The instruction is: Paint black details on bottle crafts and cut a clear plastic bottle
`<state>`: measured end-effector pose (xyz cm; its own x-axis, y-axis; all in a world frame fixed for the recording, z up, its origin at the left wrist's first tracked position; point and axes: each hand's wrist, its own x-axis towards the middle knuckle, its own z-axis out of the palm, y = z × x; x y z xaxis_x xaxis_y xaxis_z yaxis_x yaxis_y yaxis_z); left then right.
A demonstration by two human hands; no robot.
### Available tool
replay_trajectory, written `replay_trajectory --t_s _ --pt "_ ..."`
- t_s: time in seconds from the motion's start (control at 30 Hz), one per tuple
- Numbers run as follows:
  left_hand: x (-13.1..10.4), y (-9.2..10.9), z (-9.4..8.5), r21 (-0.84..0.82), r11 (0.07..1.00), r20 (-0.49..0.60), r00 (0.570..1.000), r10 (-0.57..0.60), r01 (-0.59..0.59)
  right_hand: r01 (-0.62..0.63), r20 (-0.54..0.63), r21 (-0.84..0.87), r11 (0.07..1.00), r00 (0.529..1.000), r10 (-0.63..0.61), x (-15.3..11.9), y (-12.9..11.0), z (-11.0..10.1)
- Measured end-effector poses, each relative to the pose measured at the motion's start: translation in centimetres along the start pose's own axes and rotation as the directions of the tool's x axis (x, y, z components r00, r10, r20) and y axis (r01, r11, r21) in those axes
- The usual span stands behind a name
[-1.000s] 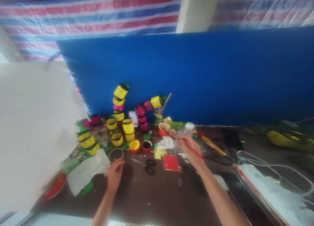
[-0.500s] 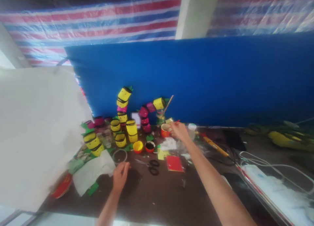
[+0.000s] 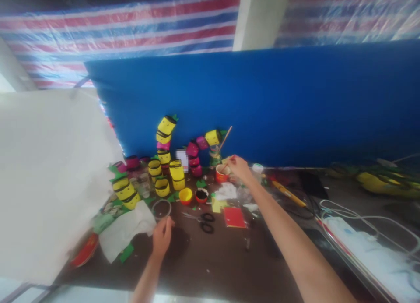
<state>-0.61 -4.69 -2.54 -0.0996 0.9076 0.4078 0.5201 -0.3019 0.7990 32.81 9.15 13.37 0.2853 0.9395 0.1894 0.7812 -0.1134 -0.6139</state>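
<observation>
My right hand (image 3: pixel 239 168) pinches a thin paintbrush (image 3: pixel 225 167), its lower end inside a red cup (image 3: pixel 222 176) with a pale interior. My left hand (image 3: pixel 162 235) is held over the near left of the table, fingers curled together. Whether anything small is between them I cannot make out. Just beyond it lies a clear ring (image 3: pixel 162 201), like a tape roll. Small pots of yellow paint (image 3: pixel 185 195) and black paint (image 3: pixel 201 195) stand between my hands. Scissors (image 3: pixel 205 222) with black handles and a red paper square (image 3: pixel 235 217) lie nearer me.
Yellow and magenta banded cup figures (image 3: pixel 177 176) stand at the back left. White cloth (image 3: pixel 126 230) lies at left, crumpled tissue (image 3: pixel 226 191) near the cup. At right are an orange-yellow tool (image 3: pixel 288 194), cables and a white power strip (image 3: pixel 364 239). A blue panel (image 3: pixel 262 101) stands behind.
My right hand has tilted up slightly, and the brush now slants down into the red cup. My left hand stays nearly where it was. The view has shifted a little.
</observation>
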Motion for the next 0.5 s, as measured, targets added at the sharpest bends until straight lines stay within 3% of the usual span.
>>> replay_trajectory --t_s 0.3,0.5 --pt "0.1 0.2 -0.1 0.005 1.000 0.030 0.999 -0.018 0.017 -0.036 -0.188 -0.179 0.983 0.982 0.002 -0.1 -1.1 -1.2" --pt "-0.1 -0.3 0.2 -0.020 0.999 0.027 0.999 -0.036 0.036 0.000 -0.141 -0.360 0.933 0.989 -0.055 -0.7 -2.4 -2.8"
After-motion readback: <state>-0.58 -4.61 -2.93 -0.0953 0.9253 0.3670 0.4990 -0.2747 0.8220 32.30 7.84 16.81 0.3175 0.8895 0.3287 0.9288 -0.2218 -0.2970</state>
